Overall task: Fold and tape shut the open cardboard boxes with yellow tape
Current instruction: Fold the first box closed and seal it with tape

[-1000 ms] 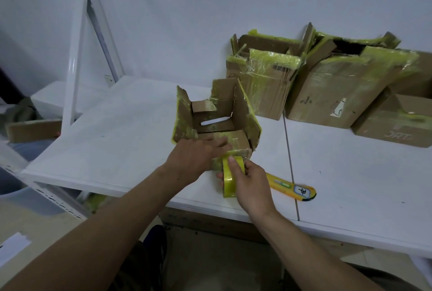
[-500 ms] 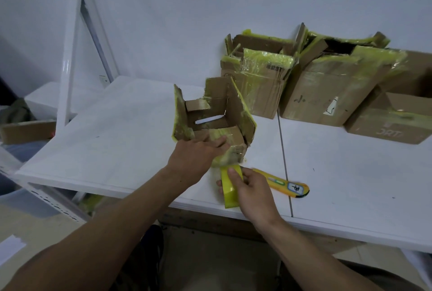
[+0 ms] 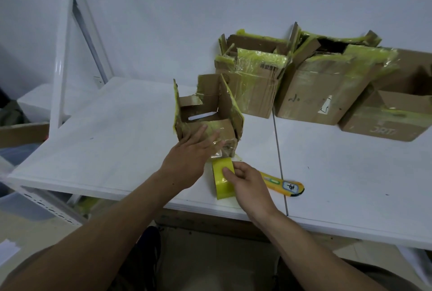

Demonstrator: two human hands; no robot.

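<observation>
The small open brown cardboard box (image 3: pixel 230 107) is pressed on its near face by the flat, straight-fingered left hand (image 3: pixel 188 158). At its six o'clock, the yellow tape roll (image 3: pixel 221 184) is gripped by the curled right hand (image 3: pixel 249 186) on the white table (image 3: pixel 117 138).

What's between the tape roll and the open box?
Head view: a short pulled strip of tape joins tape roll and open box, beside the left hand.

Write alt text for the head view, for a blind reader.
A person's left hand presses flat on the near side of an open cardboard box on a white table, while the right hand grips a yellow tape roll. A yellow utility knife lies nearby; taped boxes stand behind.
</observation>
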